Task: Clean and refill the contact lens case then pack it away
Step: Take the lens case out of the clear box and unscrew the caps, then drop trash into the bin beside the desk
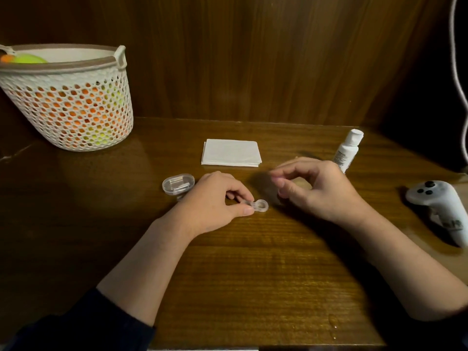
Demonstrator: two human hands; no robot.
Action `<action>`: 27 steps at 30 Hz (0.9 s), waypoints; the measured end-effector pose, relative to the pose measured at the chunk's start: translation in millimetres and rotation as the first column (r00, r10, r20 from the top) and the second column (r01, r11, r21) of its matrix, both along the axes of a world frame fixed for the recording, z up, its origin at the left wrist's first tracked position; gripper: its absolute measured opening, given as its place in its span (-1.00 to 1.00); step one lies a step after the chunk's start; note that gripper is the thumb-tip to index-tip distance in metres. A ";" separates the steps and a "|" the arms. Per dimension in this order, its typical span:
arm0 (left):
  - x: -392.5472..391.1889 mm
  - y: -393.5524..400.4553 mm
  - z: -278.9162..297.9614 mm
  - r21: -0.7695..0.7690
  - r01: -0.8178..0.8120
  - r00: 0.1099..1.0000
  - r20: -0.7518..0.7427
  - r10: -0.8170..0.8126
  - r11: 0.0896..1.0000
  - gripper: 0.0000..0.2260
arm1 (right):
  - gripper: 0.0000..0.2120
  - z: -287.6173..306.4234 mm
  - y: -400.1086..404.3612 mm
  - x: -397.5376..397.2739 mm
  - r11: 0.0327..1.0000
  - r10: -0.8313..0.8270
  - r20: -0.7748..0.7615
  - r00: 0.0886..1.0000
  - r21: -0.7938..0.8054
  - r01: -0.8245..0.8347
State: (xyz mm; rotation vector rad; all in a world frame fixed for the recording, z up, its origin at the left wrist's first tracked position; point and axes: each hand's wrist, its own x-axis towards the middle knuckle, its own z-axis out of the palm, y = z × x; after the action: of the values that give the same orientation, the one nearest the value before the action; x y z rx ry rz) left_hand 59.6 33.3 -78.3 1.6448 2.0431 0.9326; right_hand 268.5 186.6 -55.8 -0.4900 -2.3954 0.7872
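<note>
Wooden table [253,274]: dark, glossy grain, all items resting on it.

Contact lens case [257,205]: clear plastic, lying flat near the table's middle. Its right-hand well is uncovered and faces up; its left-hand well is hidden under fingers.

Left hand [215,201]: palm down, thumb and forefinger pinched on the left end of the contact lens case, pressing it to the table.

Right hand [311,188]: raised just right of the case, fingers curled with thumb and forefinger nearly meeting. Something small and pale may sit between the tips; blur prevents telling what, or whether anything is held.

Clear storage box [178,184]: small, rounded, lid closed, just left of the left hand.

Folded tissue [231,152]: white, flat stack, behind both hands.

Solution bottle [347,150]: white, capped, tilted, behind the right hand.

Handheld controller [442,209]: white, at the right edge.

Perforated basket [73,107]: cream, far left, orange and yellow-green contents showing through.
</note>
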 end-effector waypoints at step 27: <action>3.7 -27.4 17.1 0.071 0.043 0.998 -0.052 -0.039 0.997 -0.88 | -0.58 5.8 -40.2 26.6 1.000 -0.028 0.283 0.959 0.014 0.025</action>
State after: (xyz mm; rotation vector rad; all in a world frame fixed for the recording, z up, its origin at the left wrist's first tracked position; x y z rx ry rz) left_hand 63.2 5.9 -61.2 1.7577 2.0218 0.9708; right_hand 295.1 146.4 -50.0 -0.6689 -2.6476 0.7340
